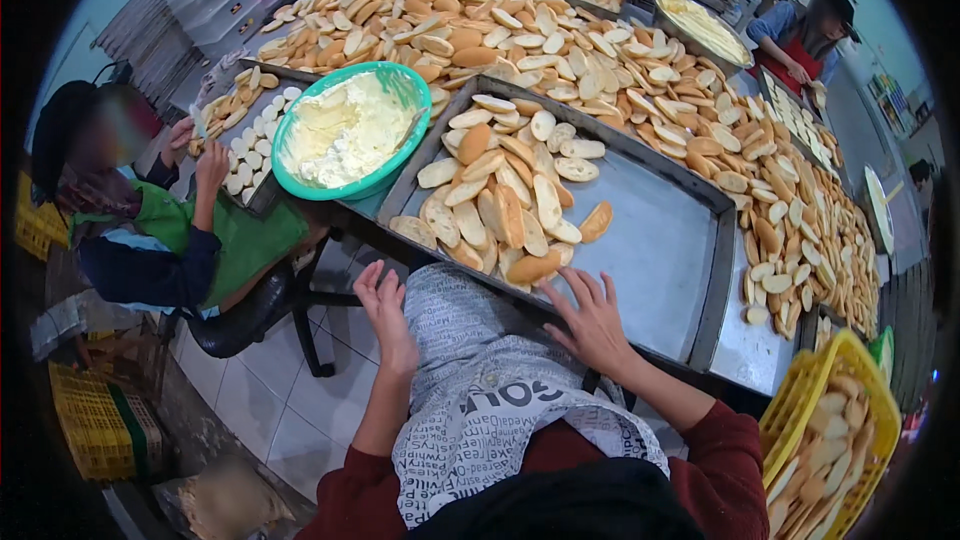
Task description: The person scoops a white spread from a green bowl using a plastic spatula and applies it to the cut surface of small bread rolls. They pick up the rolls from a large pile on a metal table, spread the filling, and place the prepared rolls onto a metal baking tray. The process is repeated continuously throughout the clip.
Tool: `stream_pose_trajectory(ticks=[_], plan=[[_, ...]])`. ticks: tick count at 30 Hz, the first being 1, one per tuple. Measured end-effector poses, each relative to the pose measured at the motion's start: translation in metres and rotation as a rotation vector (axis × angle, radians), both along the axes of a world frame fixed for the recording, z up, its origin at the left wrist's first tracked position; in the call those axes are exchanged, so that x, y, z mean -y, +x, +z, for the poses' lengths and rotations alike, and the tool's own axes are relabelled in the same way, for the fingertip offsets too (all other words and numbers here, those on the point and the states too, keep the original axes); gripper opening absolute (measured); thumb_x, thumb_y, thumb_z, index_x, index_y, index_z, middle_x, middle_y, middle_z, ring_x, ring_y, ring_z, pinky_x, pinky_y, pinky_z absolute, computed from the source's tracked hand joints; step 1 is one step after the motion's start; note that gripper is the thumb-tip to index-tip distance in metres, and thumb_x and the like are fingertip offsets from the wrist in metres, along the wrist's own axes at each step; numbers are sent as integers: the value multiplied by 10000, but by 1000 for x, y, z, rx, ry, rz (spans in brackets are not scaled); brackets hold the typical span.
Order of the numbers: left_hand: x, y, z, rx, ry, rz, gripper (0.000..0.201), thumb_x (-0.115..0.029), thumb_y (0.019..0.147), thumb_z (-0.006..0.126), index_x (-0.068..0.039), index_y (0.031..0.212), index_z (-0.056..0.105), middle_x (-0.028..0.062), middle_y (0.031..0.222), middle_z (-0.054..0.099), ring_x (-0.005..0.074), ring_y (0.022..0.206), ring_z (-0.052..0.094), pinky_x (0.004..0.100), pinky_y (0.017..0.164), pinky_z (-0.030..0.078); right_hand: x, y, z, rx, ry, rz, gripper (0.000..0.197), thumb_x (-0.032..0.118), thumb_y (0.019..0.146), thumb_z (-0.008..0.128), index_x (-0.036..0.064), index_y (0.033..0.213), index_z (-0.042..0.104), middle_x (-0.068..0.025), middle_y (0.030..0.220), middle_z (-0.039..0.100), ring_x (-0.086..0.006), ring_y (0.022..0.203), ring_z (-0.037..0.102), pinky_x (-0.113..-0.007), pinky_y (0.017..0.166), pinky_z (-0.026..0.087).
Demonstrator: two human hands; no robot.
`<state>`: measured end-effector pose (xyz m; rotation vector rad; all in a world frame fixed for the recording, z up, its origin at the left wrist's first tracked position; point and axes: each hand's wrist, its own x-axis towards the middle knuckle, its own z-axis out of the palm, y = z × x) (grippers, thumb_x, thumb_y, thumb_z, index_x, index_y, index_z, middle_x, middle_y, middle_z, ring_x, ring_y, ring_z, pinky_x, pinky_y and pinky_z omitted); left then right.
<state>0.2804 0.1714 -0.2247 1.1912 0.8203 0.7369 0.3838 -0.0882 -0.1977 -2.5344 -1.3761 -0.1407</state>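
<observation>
My left hand [386, 318] is raised beside my apron, short of the tray's near left edge, with its fingers apart and nothing in them. Over the near rim of a metal tray [655, 230] my right hand [590, 322] spreads its fingers, holding nothing; the fingertips are close to the nearest bread slice [534, 268], and I cannot tell if they touch it. A heap of oval bread slices [500, 190], some crust side up and some cut side up, fills the tray's left part. Left of the tray, a teal bowl [415, 145] holds pale yellow cream [345, 130].
A large pile of bread slices [590, 60] spreads across the table behind the tray. At lower right stands a yellow crate [790, 420] of bread. A co-worker [150, 230] sits at left by a tray of cream-topped slices [247, 155]; another person [800, 40] works at far right.
</observation>
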Motion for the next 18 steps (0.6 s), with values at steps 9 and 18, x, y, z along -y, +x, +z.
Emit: stream_pose_trajectory(ticks=[9,18], plan=[[0,35,5,52,34,-68,407,-200,906,518,-98,1260,345,82,1329,387,197,1173,414,372,973,340,15,13,-16,14,90,69,389,256,788,670,109,1137,580,-75,1236,500,-235,1151,461,-493,1017,304],[-20,3,-11,45,-41,74,377,-180,910,497,-103,1249,349,85,1336,384,193,1155,423,361,958,347,-75,57,45,-6,513,16,307,189,757,691,78,1038,637,-149,1281,467,-346,1117,458,-432,932,378]])
